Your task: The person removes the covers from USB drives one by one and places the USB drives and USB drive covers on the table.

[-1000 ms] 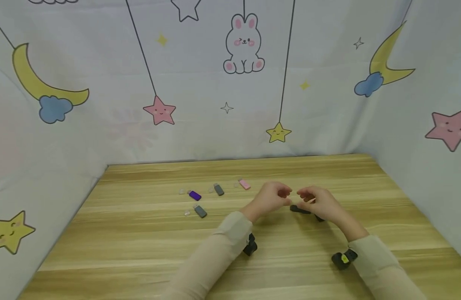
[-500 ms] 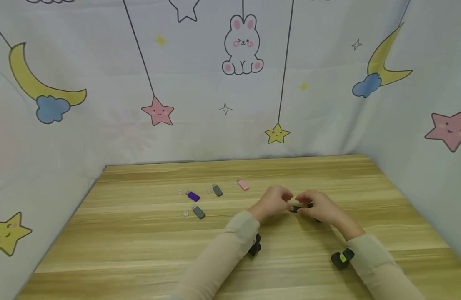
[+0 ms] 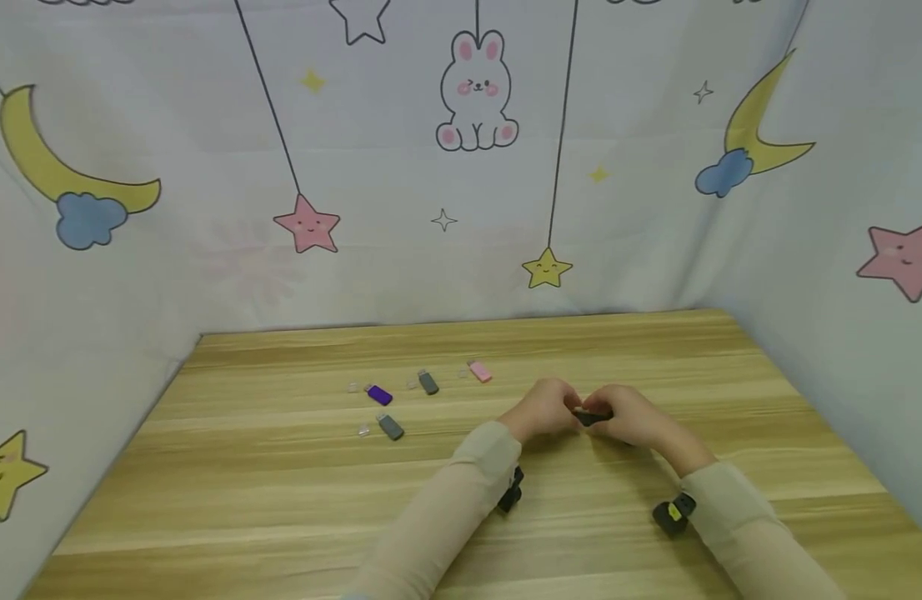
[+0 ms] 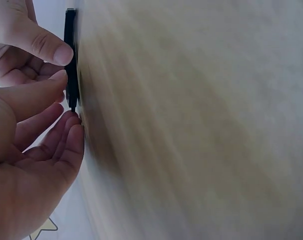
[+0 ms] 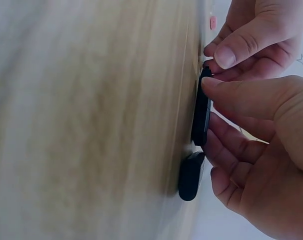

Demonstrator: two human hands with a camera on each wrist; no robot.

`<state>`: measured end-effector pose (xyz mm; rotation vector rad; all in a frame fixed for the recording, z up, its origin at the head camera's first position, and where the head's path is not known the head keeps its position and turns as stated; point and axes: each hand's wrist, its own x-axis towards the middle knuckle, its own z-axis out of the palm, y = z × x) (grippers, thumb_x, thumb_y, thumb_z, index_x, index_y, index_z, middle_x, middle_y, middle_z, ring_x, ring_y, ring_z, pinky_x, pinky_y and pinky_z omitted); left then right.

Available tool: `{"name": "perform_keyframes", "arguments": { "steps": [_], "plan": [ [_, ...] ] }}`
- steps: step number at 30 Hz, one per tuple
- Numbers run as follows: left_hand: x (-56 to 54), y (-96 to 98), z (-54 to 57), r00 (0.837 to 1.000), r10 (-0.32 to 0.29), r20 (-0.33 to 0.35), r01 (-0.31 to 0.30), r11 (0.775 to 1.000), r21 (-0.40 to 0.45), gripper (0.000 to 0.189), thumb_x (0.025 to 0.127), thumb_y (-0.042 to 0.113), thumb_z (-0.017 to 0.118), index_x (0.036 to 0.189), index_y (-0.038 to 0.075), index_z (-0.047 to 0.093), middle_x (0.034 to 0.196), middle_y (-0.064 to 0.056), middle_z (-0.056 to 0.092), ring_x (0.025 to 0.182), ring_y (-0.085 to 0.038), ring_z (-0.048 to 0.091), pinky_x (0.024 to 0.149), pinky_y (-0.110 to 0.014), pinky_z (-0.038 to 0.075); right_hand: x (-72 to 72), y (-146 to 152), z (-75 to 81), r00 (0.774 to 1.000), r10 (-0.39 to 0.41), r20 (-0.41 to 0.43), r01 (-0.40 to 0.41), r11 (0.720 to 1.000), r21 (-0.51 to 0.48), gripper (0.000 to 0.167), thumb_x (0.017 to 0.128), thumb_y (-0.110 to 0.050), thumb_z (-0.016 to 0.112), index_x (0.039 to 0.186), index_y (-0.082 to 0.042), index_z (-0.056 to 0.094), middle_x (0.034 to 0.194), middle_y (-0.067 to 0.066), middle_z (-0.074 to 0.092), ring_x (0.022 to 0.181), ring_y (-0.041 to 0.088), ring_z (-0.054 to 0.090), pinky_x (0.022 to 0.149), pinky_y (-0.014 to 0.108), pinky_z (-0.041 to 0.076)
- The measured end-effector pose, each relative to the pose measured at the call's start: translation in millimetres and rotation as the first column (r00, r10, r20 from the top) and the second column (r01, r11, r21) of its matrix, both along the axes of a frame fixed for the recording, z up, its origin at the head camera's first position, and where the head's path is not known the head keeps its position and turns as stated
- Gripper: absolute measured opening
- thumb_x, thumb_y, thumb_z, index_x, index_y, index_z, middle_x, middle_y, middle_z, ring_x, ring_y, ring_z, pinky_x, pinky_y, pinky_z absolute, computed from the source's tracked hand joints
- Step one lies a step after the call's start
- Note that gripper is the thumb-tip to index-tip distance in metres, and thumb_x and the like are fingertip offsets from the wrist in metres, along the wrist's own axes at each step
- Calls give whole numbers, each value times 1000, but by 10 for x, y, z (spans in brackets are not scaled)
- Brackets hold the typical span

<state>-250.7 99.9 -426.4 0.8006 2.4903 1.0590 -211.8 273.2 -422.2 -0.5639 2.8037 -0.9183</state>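
A slim, flat black stick-like piece (image 5: 201, 112) is between my two hands, just above the table. My right hand (image 3: 629, 417) grips its body, with the thumb along one side and the fingers curled behind. At its narrow end my left hand (image 3: 547, 408) pinches with thumb and fingertips. The head view shows the black piece partly covered by the fingers. In the left wrist view it stands on end between both thumbs. A second black piece (image 5: 190, 177) with rounded ends lies on the table beside the right hand's fingers.
Left of the hands lie USB sticks: purple (image 3: 379, 395), grey (image 3: 428, 382), another grey (image 3: 390, 427) and pink (image 3: 479, 372). Small clear caps (image 3: 363, 431) lie near their plugs. The wooden table (image 3: 281, 500) ends at a printed cloth (image 3: 401, 283) at the back and sides.
The hands have closed in on each other over the table. The black piece has been taken up from the table and is now held between them, tilted.
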Motion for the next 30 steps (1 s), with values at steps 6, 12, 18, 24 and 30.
{"name": "perform_keyframes", "arguments": {
  "steps": [6, 12, 18, 24, 30],
  "plan": [
    [-5, 23, -6, 1000, 14, 18, -14, 999, -29, 22, 75, 5, 81, 95, 0, 73, 93, -6, 72, 73, -9, 57, 67, -18, 48, -9, -14, -2, 1000, 1, -5, -1, 1000, 16, 25, 80, 2, 71, 104, 9, 66, 100, 17, 69, 96, 31, 64, 86, 47, 51],
    [-18, 52, -21, 1000, 18, 6, -17, 998, -68, 24, 75, 6, 81, 98, 0, 73, 97, -7, 72, 81, -12, 62, 72, -20, 50, -14, -23, 3, 1000, -8, 10, 8, 1000, 19, 25, 80, 3, 69, 104, 10, 65, 101, 19, 69, 97, 32, 64, 86, 47, 51],
    [-18, 52, -31, 1000, 13, 6, -12, 997, -71, 20, 77, 6, 80, 95, 0, 73, 94, -7, 71, 78, -12, 60, 69, -20, 49, -24, -21, -8, 1000, 2, -11, -2, 1000, 27, 24, 81, 2, 70, 104, 9, 66, 100, 18, 69, 97, 33, 65, 85, 47, 52],
    [-34, -4, -32, 998, -26, -60, 22, 997, -67, 13, 77, 7, 79, 87, 1, 74, 83, -4, 71, 71, -8, 54, 66, -17, 45, -22, -54, 13, 999, 4, -32, -3, 1000, 21, 21, 82, 2, 70, 102, 7, 67, 99, 17, 69, 96, 33, 65, 84, 46, 52],
    [-34, -126, -18, 988, -87, -125, 80, 995, -57, 8, 80, 8, 76, 86, 4, 74, 78, 1, 68, 70, -5, 52, 66, -15, 43, 6, -111, 69, 1000, 2, -27, -2, 1000, 5, 17, 84, 0, 70, 101, 3, 68, 96, 11, 69, 94, 29, 65, 83, 45, 52]
  ]
}}
